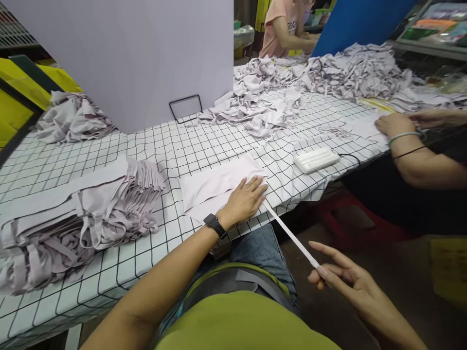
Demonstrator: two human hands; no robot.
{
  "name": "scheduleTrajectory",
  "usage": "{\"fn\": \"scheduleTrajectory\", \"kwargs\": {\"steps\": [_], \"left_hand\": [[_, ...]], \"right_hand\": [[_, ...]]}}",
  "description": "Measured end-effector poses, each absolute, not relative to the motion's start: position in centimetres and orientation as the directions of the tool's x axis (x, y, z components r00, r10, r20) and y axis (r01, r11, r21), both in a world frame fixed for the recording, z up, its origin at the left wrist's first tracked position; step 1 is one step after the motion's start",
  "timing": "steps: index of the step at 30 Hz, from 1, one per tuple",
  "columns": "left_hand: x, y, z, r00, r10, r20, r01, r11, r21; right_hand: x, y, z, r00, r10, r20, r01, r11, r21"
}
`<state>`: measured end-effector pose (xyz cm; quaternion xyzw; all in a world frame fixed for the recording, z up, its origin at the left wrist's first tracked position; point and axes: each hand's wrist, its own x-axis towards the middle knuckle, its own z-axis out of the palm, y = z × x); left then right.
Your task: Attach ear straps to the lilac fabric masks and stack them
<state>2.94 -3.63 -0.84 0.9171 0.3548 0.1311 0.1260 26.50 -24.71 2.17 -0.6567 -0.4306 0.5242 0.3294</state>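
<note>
My left hand [245, 198] lies flat, fingers stretched out, on a pale lilac fabric piece [215, 184] spread on the checked tablecloth [175, 146]. A narrow white strap [290, 236] runs from under that hand off the table edge down to my right hand [341, 277]. My right hand pinches the strap's end between thumb and a finger, with the index finger stretched out, out past the table edge. A black watch sits on my left wrist.
A thick stack of folded lilac pieces [73, 214] lies at the left. A white rectangular device [316, 159] with a cable lies right of the fabric. Loose fabric heaps [328, 73] cover the far table. Another person's arm [419, 150] works at the right; a grey board [146, 53] stands behind.
</note>
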Motion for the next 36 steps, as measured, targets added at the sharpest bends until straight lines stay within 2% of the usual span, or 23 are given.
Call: {"fn": "scheduleTrajectory", "kwargs": {"steps": [3,6,9,14,17,22,25,29,32,36], "left_hand": [[3.0,-3.7,-0.8,0.713,0.684,0.153,0.615,-0.715,0.333],[3.1,-3.7,-0.7,0.707,0.692,0.146,0.614,-0.703,0.359],[3.0,-3.6,-0.3,0.691,0.708,0.15,0.59,-0.671,0.45],[1.4,-3.8,1.6,0.494,0.807,0.324,0.47,-0.562,0.68],[-0.1,-5.1,2.7,0.44,0.811,0.386,0.372,-0.556,0.743],[-1.0,-8.2,3.6,0.416,0.833,0.366,0.316,-0.51,0.8],[-0.4,-9.2,3.9,0.366,0.86,0.356,0.238,-0.456,0.857],[0.2,-8.9,4.5,0.291,0.917,0.273,0.2,-0.337,0.92],[-0.1,-8.0,4.7,0.307,0.921,0.242,0.222,-0.316,0.922],[-0.4,-7.3,4.7,0.366,0.894,0.26,0.272,-0.369,0.889]], "right_hand": [[26.7,-25.4,3.0,0.121,0.908,-0.401,0.144,-0.416,-0.898],[26.6,-25.5,3.8,0.148,0.915,-0.376,-0.028,-0.376,-0.926],[26.1,-24.1,4.2,0.082,0.939,-0.334,-0.14,-0.321,-0.937],[24.1,-19.7,4.4,0.088,0.956,-0.281,0.035,-0.284,-0.958],[22.6,-17.2,4.6,0.068,0.967,-0.246,0.126,-0.253,-0.959],[20.8,-13.6,4.5,0.031,0.982,-0.189,0.223,-0.191,-0.956],[19.9,-11.9,4.3,-0.071,0.987,-0.141,0.307,-0.113,-0.945],[19.0,-10.6,4.1,-0.146,0.985,-0.092,0.408,-0.025,-0.913],[18.7,-10.2,4.1,-0.159,0.984,-0.082,0.466,0.001,-0.885],[18.6,-9.8,4.3,-0.212,0.974,-0.084,0.493,0.032,-0.87]]}}
